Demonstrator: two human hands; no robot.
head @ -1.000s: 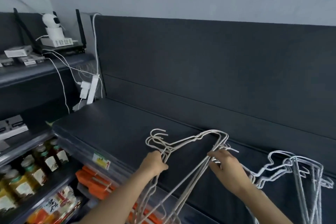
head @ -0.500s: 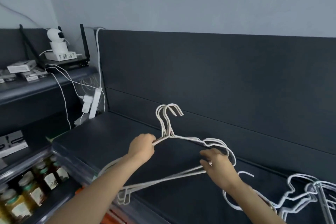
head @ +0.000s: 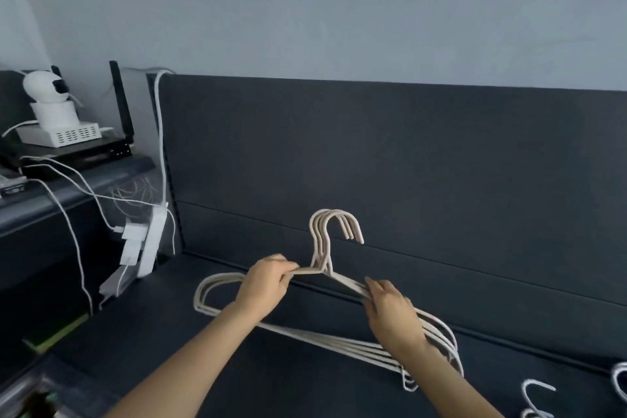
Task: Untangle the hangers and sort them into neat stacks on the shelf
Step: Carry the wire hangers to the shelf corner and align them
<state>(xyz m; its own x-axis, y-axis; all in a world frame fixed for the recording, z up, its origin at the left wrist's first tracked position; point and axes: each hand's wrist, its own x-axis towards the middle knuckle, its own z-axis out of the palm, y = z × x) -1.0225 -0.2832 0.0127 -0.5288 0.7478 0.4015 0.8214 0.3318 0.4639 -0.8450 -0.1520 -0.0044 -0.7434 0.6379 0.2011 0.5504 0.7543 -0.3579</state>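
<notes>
Dark shelf [head: 163, 349] and back panel [head: 407, 163] below a grey wall. A bundle of cream hangers [head: 339, 343] stands hooks-up over the shelf. The left hand [head: 264, 285] has its grip pinched on the left shoulder near the necks. The right hand [head: 390, 316] has its grip curled over the right shoulder, partly hiding it. Loose hangers [head: 539, 397] lie lower right. A camera [head: 47, 88] and power strip [head: 149, 241] stand at left.
</notes>
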